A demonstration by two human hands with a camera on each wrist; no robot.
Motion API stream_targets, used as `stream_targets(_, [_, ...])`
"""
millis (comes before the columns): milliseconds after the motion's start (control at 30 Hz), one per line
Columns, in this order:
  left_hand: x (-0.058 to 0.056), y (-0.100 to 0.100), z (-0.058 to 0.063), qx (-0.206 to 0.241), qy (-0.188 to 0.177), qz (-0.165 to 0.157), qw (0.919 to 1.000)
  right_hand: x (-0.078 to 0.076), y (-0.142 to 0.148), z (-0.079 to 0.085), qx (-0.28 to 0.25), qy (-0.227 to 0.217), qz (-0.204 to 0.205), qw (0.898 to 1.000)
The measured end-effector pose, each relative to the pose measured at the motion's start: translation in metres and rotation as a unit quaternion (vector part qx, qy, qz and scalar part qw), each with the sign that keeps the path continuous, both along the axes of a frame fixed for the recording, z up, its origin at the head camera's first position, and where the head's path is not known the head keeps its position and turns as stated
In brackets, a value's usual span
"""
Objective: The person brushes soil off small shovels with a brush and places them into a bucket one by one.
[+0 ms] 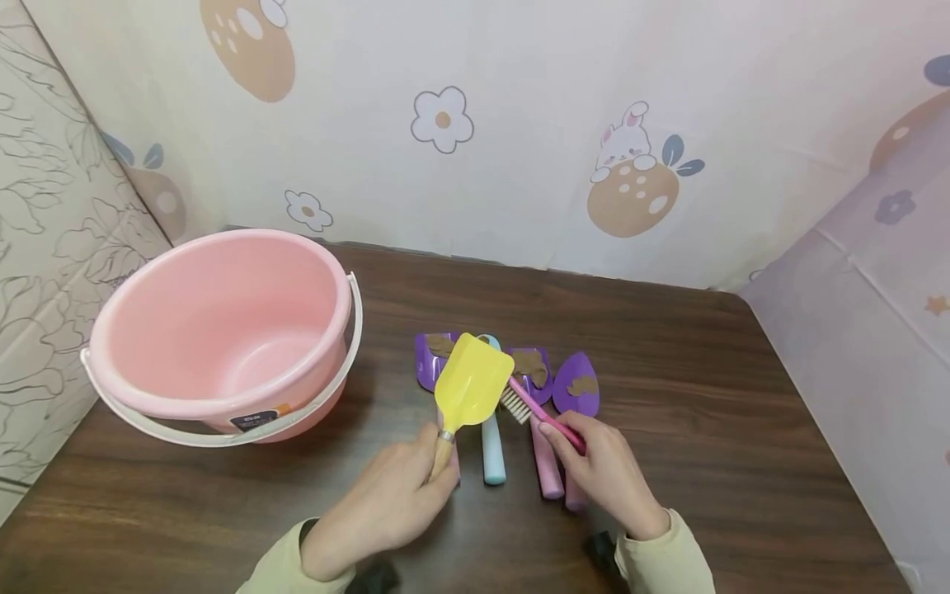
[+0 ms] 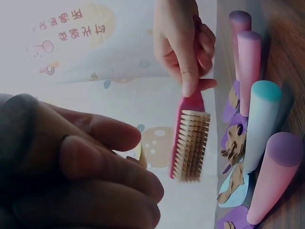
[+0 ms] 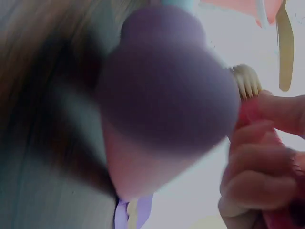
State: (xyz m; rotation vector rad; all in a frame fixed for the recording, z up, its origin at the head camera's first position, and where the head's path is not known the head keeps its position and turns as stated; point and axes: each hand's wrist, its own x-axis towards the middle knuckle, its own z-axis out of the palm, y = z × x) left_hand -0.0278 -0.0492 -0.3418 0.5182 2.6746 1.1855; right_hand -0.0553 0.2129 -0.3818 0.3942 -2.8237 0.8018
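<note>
In the head view my left hand (image 1: 393, 499) grips the wooden handle of a toy shovel with a yellow blade (image 1: 473, 381), its inner face up. My right hand (image 1: 612, 474) holds a pink brush (image 1: 549, 421), its pale bristles (image 1: 515, 406) close to the blade's right side; whether they touch is unclear. In the left wrist view the brush (image 2: 190, 138) hangs bristles-out from the right fingers. Beneath lie a light blue shovel (image 1: 493, 454) and several purple-bladed ones, including a pointed blade (image 1: 577, 386). Brown clumps stick to these blades. The leftmost pink handle is mostly hidden by my left hand.
A pink bucket (image 1: 312, 379) with a white handle (image 1: 359, 318) stands at the left of the dark wood table (image 1: 668, 355). A patterned curtain (image 1: 519, 165) hangs along the back edge. One blurred purple handle end (image 3: 167, 90) fills much of the right wrist view.
</note>
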Motion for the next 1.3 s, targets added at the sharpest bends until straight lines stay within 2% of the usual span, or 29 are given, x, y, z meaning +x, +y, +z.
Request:
stream_targets(200, [-0.001,0.002,0.002,-0.009,-0.005,0.016,0.9998,0.007,-0.015,-0.003,0.025,0.022,0.066,0.997])
stream_targets(367, [-0.003,0.002,0.002,0.002,-0.022,0.016,0.9996,0.009,-0.026,-0.004,-0.018,0.014,0.126,0.992])
stream_targets(500, [-0.004,0.003,0.002,0.013,-0.027,0.008,0.9995,0.008,-0.031,-0.003,-0.053,-0.006,0.145,0.988])
stream_targets(667, [-0.003,0.004,-0.001,0.023,-0.035,-0.006,0.9991,0.01,-0.034,-0.002,-0.082,-0.018,0.145,0.986])
stream_targets(967, [0.0,0.006,-0.005,0.021,-0.073,0.006,0.9971,0.011,-0.031,-0.004,-0.115,-0.018,0.149,0.982])
stream_targets(1067, [0.0,0.006,-0.005,0.026,-0.082,0.01,0.9962,0.009,-0.028,-0.003,-0.125,-0.027,0.135,0.982])
stream_targets(1233, [0.0,0.005,-0.008,0.016,-0.063,-0.002,0.9979,0.003,-0.019,0.003,-0.124,-0.037,0.084,0.988])
stream_targets(1300, [0.001,0.005,-0.009,0.013,-0.055,-0.01,0.9983,0.0,-0.015,0.006,-0.117,-0.026,0.061,0.991])
